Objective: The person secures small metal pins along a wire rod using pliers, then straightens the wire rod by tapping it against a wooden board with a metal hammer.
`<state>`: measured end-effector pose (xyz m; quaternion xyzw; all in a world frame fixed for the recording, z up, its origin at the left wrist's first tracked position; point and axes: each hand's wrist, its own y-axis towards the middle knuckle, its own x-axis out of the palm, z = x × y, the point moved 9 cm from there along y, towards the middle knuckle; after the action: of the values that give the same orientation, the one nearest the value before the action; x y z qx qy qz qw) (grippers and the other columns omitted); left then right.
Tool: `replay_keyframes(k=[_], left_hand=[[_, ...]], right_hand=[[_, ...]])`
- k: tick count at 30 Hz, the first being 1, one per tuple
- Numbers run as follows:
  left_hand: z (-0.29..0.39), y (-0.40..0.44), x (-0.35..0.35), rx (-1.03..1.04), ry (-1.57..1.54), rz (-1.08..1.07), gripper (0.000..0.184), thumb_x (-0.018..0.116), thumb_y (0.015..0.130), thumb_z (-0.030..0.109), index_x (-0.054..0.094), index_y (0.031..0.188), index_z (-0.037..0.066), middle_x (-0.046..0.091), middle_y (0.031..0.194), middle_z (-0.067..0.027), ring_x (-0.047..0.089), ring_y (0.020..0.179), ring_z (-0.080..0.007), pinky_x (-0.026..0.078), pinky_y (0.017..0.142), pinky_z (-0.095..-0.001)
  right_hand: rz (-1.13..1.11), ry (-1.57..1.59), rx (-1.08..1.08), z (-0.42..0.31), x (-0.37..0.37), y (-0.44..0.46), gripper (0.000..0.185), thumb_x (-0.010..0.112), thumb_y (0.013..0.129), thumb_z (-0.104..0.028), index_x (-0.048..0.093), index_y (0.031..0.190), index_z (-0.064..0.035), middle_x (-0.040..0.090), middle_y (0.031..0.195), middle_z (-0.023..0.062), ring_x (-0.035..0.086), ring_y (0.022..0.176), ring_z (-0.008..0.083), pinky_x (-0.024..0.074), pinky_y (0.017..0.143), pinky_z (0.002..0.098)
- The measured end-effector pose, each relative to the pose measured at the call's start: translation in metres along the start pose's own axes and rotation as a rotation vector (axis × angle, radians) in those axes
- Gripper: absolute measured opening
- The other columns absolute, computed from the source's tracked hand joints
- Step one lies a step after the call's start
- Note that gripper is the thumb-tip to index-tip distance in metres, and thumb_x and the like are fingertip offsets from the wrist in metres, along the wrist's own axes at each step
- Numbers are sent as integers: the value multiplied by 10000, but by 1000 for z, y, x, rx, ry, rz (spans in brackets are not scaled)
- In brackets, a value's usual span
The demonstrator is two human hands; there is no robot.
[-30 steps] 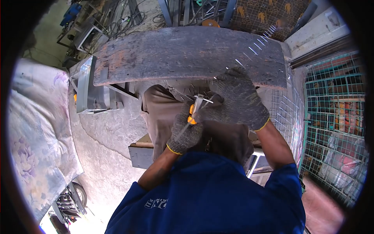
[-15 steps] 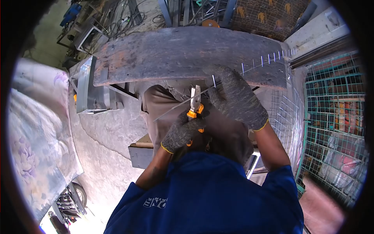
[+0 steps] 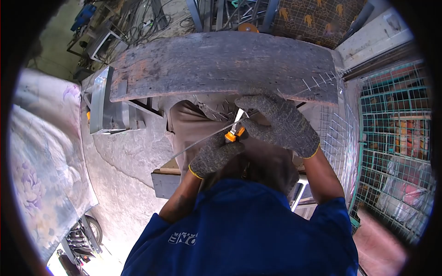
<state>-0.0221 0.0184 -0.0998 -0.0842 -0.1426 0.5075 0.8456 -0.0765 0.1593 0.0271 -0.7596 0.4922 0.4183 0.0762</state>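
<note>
My left hand (image 3: 215, 157), in a dark knitted glove with a yellow cuff, is wrapped round orange-handled pliers (image 3: 235, 134). Their pale jaws point up and meet a long thin metal rod (image 3: 193, 144). My right hand (image 3: 287, 122), gloved the same way, grips that rod just beyond the jaws. On the far side of this hand, the rod carries short cross wires (image 3: 315, 83) sticking out over the bench's right end. The glove hides the part of the rod under it, and whether the jaws are closed on a wire is too small to tell.
A worn wooden bench (image 3: 207, 60) spans the space ahead of my knees. Metal profiles (image 3: 103, 103) lean at its left end. Green wire mesh (image 3: 391, 138) stands on the right. A flowered cloth (image 3: 46, 165) hangs at left, with motorcycle parts (image 3: 80, 241) below.
The rod has slid down and left through my hands, so fewer cross wires show past the right hand. My right hand has closed in on the pliers, whose jaws now tilt right.
</note>
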Motion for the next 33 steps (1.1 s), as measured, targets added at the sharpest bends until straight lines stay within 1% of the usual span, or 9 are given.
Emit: replay_keyframes(k=[5, 7, 13, 15, 19, 24, 28, 31, 33], left_hand=[[-1, -1, 0, -19, -62, -48, 473, 703, 877, 120, 539, 1313, 40, 617, 1215, -74, 577, 1119, -162, 469, 966, -302], [-8, -2, -3, 28, -208, -78, 475, 707, 873, 122, 542, 1312, 45, 619, 1212, -68, 575, 1124, -159, 465, 970, -303], [4, -4, 2, -17, 37, -139, 425, 579, 954, 95, 480, 1354, -8, 576, 1280, -127, 569, 1163, -193, 473, 1012, -303], [-47, -4, -7, -24, -522, -305, 420, 532, 980, 115, 452, 1364, -34, 547, 1319, -160, 552, 1202, -221, 461, 1041, -315], [-44, -10, 2, -71, -989, -456, 446, 550, 969, 134, 447, 1372, -29, 539, 1333, -170, 535, 1230, -237, 456, 1045, -321], [-15, -10, 0, 125, 13, -190, 468, 624, 926, 114, 476, 1355, 1, 562, 1303, -140, 553, 1192, -207, 460, 1039, -329], [-23, -8, 7, -38, -372, -181, 496, 689, 881, 118, 508, 1333, 24, 578, 1288, -108, 564, 1165, -195, 465, 1016, -333], [-11, -7, 13, -73, -230, -163, 515, 726, 852, 121, 527, 1319, 37, 582, 1288, -98, 571, 1153, -195, 471, 990, -338], [7, -6, 16, 1, 142, -150, 539, 673, 867, 25, 451, 1359, 21, 564, 1241, -89, 572, 1087, -163, 506, 930, -281]], right_hand=[[-28, 76, 32, 6, 3, -3, 507, 772, 772, -107, 607, 1251, -122, 579, 1262, 101, 584, 1143, 276, 488, 963, 379], [-70, 518, 123, 21, 16, -9, 494, 762, 785, -136, 609, 1254, -126, 580, 1269, 102, 581, 1154, 277, 484, 971, 378], [-141, 565, 204, 27, 17, -16, 487, 748, 789, -153, 610, 1255, -118, 584, 1288, 100, 578, 1166, 284, 475, 988, 389], [-147, 558, 210, 24, 15, -16, 484, 746, 788, -150, 613, 1253, -117, 588, 1283, 99, 577, 1168, 284, 473, 990, 391], [-131, 490, 166, 29, 16, -22, 490, 754, 781, -174, 618, 1249, -127, 591, 1281, 106, 577, 1170, 290, 464, 1001, 402], [-129, -3, 33, -13, -9, -1, 558, 795, 730, -241, 618, 1248, -130, 585, 1274, 102, 551, 1190, 303, 454, 1015, 408], [-13, -405, -56, -29, -30, -1, 647, 834, 665, -342, 619, 1245, -152, 570, 1267, 91, 508, 1218, 313, 430, 1030, 428], [26, -486, 129, -18, -44, -10, 696, 839, 628, -418, 623, 1237, -161, 562, 1265, 106, 505, 1214, 318, 392, 1056, 461], [4, -429, 216, -23, -47, -13, 715, 835, 623, -445, 619, 1240, -156, 556, 1268, 114, 508, 1209, 316, 366, 1075, 469]])
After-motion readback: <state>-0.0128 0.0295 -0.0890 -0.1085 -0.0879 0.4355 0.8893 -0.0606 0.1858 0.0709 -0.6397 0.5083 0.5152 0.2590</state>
